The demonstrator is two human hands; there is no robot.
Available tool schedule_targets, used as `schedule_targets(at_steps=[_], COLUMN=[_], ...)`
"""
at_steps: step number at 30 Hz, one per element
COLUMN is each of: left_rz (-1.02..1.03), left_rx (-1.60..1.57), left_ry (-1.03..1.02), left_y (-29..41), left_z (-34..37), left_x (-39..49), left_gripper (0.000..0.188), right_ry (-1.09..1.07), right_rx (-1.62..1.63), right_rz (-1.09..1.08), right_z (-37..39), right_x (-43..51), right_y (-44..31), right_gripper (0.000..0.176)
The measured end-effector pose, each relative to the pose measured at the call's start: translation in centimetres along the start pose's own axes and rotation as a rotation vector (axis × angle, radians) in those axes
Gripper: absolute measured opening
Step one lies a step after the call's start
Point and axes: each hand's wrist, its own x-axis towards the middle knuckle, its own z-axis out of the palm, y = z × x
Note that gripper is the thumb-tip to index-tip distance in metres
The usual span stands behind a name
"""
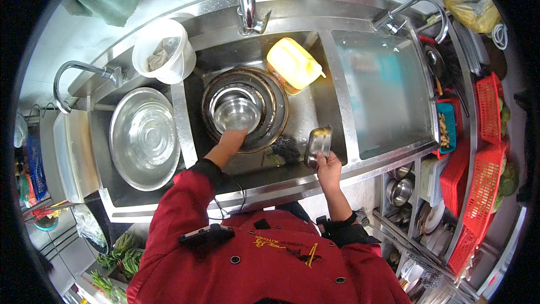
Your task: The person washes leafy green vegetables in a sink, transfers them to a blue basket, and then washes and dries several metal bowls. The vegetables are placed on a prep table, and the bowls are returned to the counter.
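Observation:
My left hand point(232, 142) grips the near rim of a shiny steel bowl point(237, 115). Beneath that bowl sit another metal bowl and a wide, dark-edged round pan point(278, 122) in the middle basin of a stainless steel sink. On the right, my right hand point(329, 166) holds a small steel bowl point(319, 143) tilted on its side near the basin's front corner. A dark scouring pad or clump point(287, 148) lies on the basin floor between my hands. Behind it leans a yellow plastic jug point(293, 63) with its top cut open.
A large aluminium basin point(145, 139) fills the left sink. Cloudy water point(384, 105) stands in the right sink. A white bucket point(181, 59) with a cloth sits at the back left. Three faucets, including the middle faucet point(247, 4), overhang the sinks. Red baskets point(483, 194) line the right shelf.

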Motion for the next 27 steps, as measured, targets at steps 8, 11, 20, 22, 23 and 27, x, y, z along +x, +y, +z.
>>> schedule_targets(at_steps=[8,11,20,22,23,27], left_rz=[-0.076,-0.063,-0.212,-0.119,-0.072,-0.053], left_rx=[0.434,0.411,-0.536,-0.44,-0.359,0.054], left_ry=[-0.08,0.072,0.179,-0.038,-0.146,-0.459], left_y=[-5.3,-5.5,1.3,-0.2,-1.5,-7.2], left_z=[4.5,5.9,5.5,4.7,4.2,1.5], left_x=[3.7,4.8,6.9,5.1,3.9,1.7], left_gripper=[0.029,0.03,0.018,0.018,0.018,0.036], right_ry=[0.07,0.055,0.0,-0.015,-0.024,-0.039], right_rx=[-0.018,-0.012,-0.069,-0.034,-0.015,-0.089], right_rz=[0.066,0.053,-0.008,0.0,0.005,-0.001], right_z=[-2.2,-2.7,-1.8,-1.7,-1.6,-1.4], right_x=[-2.8,-3.5,-4.4,-4.4,-4.4,-4.3], right_y=[-5.5,-5.7,-4.4,-4.3,-4.2,-4.3], right_gripper=[0.015,0.016,0.015,0.015,0.015,0.014])
